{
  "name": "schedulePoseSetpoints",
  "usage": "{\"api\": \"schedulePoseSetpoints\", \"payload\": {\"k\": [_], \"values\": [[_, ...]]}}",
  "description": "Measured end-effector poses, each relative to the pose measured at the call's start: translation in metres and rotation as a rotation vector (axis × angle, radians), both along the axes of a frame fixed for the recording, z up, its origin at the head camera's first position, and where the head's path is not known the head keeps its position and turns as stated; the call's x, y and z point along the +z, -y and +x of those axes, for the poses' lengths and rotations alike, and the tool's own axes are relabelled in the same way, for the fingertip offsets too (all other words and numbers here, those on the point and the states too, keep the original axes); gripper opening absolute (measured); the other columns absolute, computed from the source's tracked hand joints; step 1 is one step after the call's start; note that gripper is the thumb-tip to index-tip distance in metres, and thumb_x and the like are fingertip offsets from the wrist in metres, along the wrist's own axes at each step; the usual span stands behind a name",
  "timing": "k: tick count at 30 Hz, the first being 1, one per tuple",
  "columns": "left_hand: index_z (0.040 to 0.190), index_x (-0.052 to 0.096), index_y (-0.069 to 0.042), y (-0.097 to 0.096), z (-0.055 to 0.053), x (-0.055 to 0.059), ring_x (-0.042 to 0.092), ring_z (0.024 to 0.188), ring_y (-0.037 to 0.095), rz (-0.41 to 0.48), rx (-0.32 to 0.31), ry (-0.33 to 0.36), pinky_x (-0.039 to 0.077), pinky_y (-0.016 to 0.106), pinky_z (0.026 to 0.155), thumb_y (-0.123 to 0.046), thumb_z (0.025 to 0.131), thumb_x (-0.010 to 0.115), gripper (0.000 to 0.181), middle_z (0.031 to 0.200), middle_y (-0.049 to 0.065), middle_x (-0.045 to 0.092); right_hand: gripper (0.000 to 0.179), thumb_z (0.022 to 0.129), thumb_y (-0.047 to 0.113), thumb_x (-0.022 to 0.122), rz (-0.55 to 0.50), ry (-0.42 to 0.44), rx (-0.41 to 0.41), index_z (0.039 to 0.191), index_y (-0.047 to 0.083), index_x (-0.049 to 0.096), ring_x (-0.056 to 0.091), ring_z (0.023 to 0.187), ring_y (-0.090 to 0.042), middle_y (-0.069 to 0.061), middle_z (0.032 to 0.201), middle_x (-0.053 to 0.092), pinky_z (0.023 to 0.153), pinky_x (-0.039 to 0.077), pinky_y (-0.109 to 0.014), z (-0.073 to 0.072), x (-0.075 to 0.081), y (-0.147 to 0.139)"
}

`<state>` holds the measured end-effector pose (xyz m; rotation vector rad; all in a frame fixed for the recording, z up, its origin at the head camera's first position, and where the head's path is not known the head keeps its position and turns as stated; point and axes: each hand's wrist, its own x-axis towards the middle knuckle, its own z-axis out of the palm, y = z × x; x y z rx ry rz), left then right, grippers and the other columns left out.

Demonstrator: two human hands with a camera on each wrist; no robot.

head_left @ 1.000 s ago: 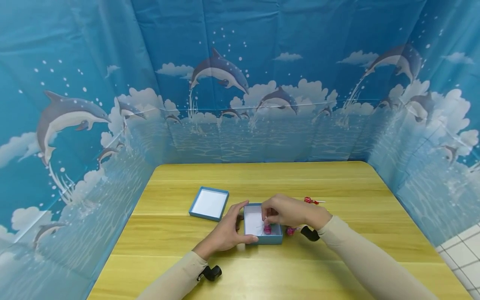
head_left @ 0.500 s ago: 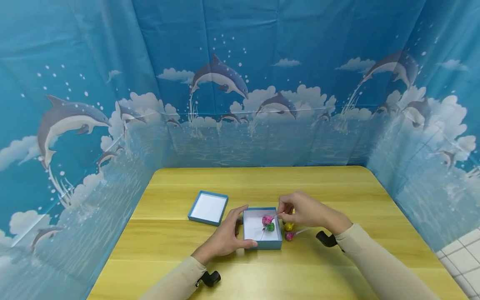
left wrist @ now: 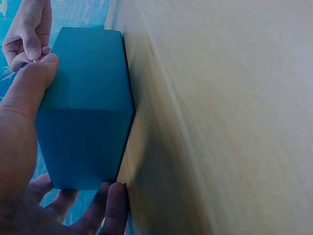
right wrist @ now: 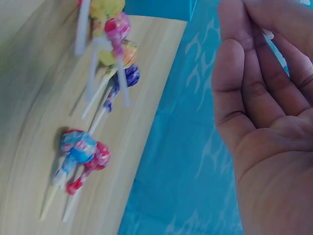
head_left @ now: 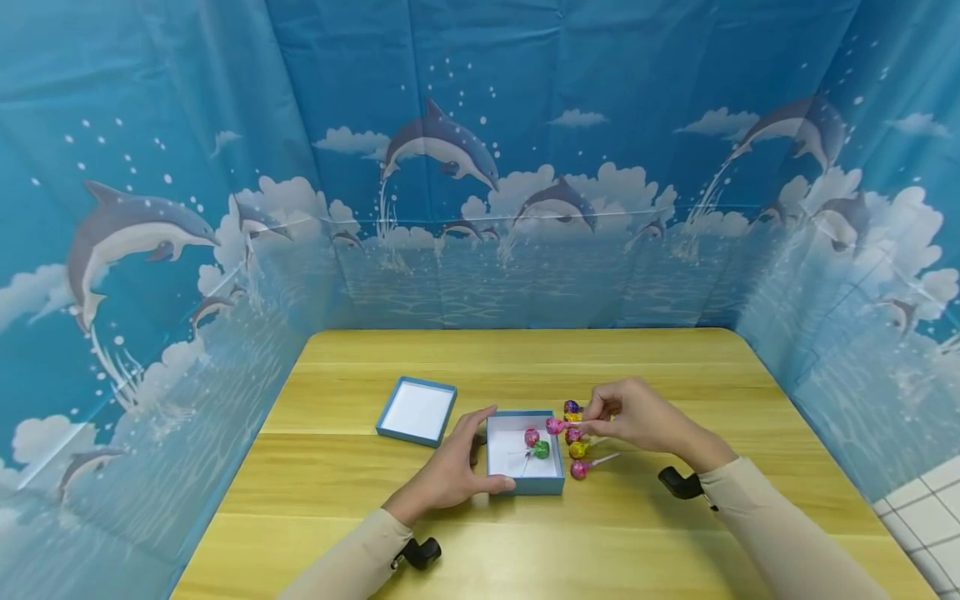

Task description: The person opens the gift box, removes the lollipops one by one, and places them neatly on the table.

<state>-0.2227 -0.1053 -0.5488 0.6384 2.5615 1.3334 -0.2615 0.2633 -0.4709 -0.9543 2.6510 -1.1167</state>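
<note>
An open blue box (head_left: pixel 538 485) with a white inside stands on the table. My left hand (head_left: pixel 448 473) grips it from the left, thumb at the front wall and fingers at the back. In the left wrist view the thumb lies along the box's blue side (left wrist: pixel 85 147). A pink lollipop (head_left: pixel 532 437) and a green lollipop (head_left: pixel 540 450) lie inside. My right hand (head_left: pixel 648 425) pinches the stick of another pink lollipop (head_left: pixel 556 426), whose head overlaps the right rim. In the right wrist view, a white stick tip (right wrist: pixel 267 34) shows between its fingers.
Right of the box lies a row of lollipops, among them a yellow one (head_left: pixel 578 450) and a pink one (head_left: pixel 579 469). Beyond them, the right wrist view shows a blue lollipop (right wrist: pixel 80 147). A shallow blue lid (head_left: pixel 417 408) rests white side up at the left.
My right hand has drawn back rightward from over the box, and the pink lollipop it pinches has moved to the right rim. The box's contents have come into view; my left hand stays put.
</note>
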Motion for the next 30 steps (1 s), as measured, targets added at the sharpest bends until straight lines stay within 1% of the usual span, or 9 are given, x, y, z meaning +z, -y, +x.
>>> {"api": "schedulePoseSetpoints", "payload": {"k": [4, 8, 11, 15, 18, 22, 24, 28, 30], "values": [[0.186, 0.029, -0.024, 0.001, 0.000, 0.001, 0.048, 0.168, 0.035, -0.004, 0.008, -0.003, 0.046, 0.063, 0.135, -0.052, 0.094, 0.099, 0.119, 0.188, 0.012, 0.036, 0.014, 0.106, 0.016, 0.089, -0.015, -0.008, -0.020, 0.094, 0.021, 0.081, 0.085, 0.093, -0.014, 0.004, 0.100, 0.086, 0.085, 0.070, -0.033, -0.001, -0.003, -0.008], [0.186, 0.028, -0.023, 0.000, 0.001, 0.000, 0.052, 0.161, 0.032, 0.000, 0.006, -0.002, 0.053, 0.058, 0.128, -0.051, 0.095, 0.099, 0.119, 0.188, 0.012, 0.037, 0.020, 0.105, 0.013, 0.089, -0.032, -0.016, -0.052, 0.092, 0.023, 0.079, 0.082, 0.092, -0.007, 0.006, 0.100, 0.085, 0.083, 0.069, -0.032, 0.000, -0.006, -0.019], [0.186, 0.028, -0.023, 0.000, 0.001, -0.001, 0.052, 0.160, 0.030, 0.000, 0.002, -0.007, 0.053, 0.057, 0.127, -0.052, 0.095, 0.099, 0.119, 0.188, 0.011, 0.037, 0.023, 0.104, 0.009, 0.089, -0.048, -0.025, -0.079, 0.090, 0.023, 0.077, 0.080, 0.094, -0.004, 0.006, 0.100, 0.085, 0.083, 0.069, -0.031, 0.002, -0.009, -0.029], [0.186, 0.028, -0.024, 0.000, 0.001, -0.001, 0.054, 0.158, 0.030, 0.002, 0.004, -0.002, 0.054, 0.053, 0.125, -0.052, 0.095, 0.098, 0.118, 0.187, 0.011, 0.038, 0.023, 0.105, 0.008, 0.088, -0.055, -0.008, -0.112, 0.090, 0.020, 0.076, 0.081, 0.095, -0.006, 0.002, 0.102, 0.086, 0.083, 0.068, -0.031, 0.003, -0.014, -0.043], [0.186, 0.028, -0.024, -0.001, 0.001, -0.002, 0.057, 0.152, 0.028, 0.006, 0.001, 0.011, 0.057, 0.048, 0.116, -0.052, 0.095, 0.098, 0.118, 0.187, 0.011, 0.037, 0.022, 0.105, 0.011, 0.089, -0.042, 0.013, -0.142, 0.091, 0.020, 0.075, 0.081, 0.094, -0.007, 0.000, 0.103, 0.087, 0.080, 0.066, -0.030, 0.004, -0.017, -0.054], [0.186, 0.028, -0.025, 0.000, 0.001, -0.003, 0.056, 0.153, 0.027, -0.006, 0.004, 0.003, 0.056, 0.048, 0.119, -0.053, 0.095, 0.098, 0.118, 0.187, 0.010, 0.038, 0.022, 0.104, 0.009, 0.089, -0.042, 0.015, -0.169, 0.090, 0.017, 0.073, 0.081, 0.093, -0.006, -0.003, 0.104, 0.087, 0.078, 0.066, -0.030, 0.005, -0.022, -0.069], [0.186, 0.028, -0.025, 0.000, 0.001, -0.003, 0.055, 0.152, 0.027, -0.010, 0.004, -0.003, 0.056, 0.048, 0.119, -0.053, 0.095, 0.098, 0.119, 0.187, 0.010, 0.038, 0.022, 0.103, 0.007, 0.089, -0.049, 0.014, -0.177, 0.090, 0.016, 0.074, 0.082, 0.091, -0.008, -0.005, 0.104, 0.088, 0.077, 0.066, -0.029, 0.005, -0.025, -0.076], [0.186, 0.028, -0.023, -0.001, 0.000, -0.003, 0.057, 0.144, 0.025, 0.000, 0.003, 0.003, 0.058, 0.039, 0.111, -0.050, 0.094, 0.099, 0.119, 0.187, 0.010, 0.038, 0.020, 0.103, 0.006, 0.089, -0.064, 0.004, -0.184, 0.091, 0.014, 0.076, 0.083, 0.089, -0.012, -0.010, 0.103, 0.088, 0.075, 0.065, -0.026, 0.005, -0.031, -0.088], [0.186, 0.028, -0.022, -0.001, 0.000, -0.002, 0.058, 0.143, 0.025, 0.009, 0.002, 0.009, 0.058, 0.036, 0.110, -0.050, 0.094, 0.100, 0.119, 0.187, 0.010, 0.038, 0.018, 0.104, 0.006, 0.088, -0.067, 0.004, -0.187, 0.092, 0.014, 0.077, 0.083, 0.089, -0.012, -0.010, 0.103, 0.088, 0.075, 0.065, -0.025, 0.005, -0.034, -0.094]]}}
